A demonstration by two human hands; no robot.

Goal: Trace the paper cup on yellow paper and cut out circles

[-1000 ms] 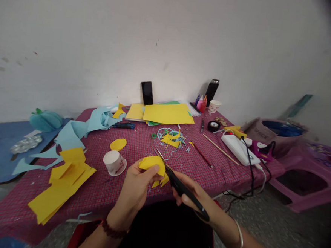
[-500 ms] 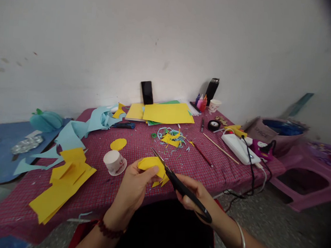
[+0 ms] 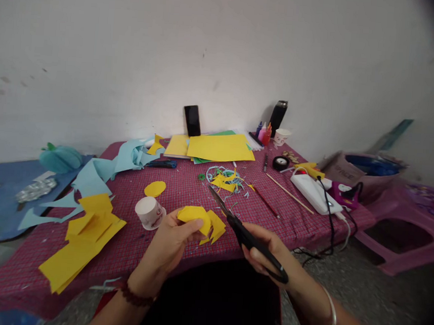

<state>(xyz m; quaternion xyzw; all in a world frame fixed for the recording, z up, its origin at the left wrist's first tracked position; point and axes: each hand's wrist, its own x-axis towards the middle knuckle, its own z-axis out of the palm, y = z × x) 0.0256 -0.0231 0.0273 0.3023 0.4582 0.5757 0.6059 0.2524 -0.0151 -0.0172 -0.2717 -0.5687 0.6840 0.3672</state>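
My left hand (image 3: 170, 243) pinches a small yellow paper piece (image 3: 198, 218) above the near edge of the red checked table (image 3: 185, 190). My right hand (image 3: 270, 253) grips black-handled scissors (image 3: 244, 231), blades pointing up-left and drawn a little away to the right of the paper. An overturned white paper cup (image 3: 149, 212) stands just left of my left hand. A yellow paper circle (image 3: 154, 189) lies behind the cup.
Yellow offcuts (image 3: 81, 242) and light blue paper scraps (image 3: 101, 171) cover the table's left. Yellow sheets (image 3: 220, 148), a phone (image 3: 192, 120), paint bottles (image 3: 263, 134) and a flask (image 3: 278, 117) stand at the back. A white power strip (image 3: 313, 193), cables and a tape roll (image 3: 280, 163) lie right.
The scissors have pulled back to the right, out of the yellow paper. My left hand has turned the piece slightly; a cut flap now hangs beside it.
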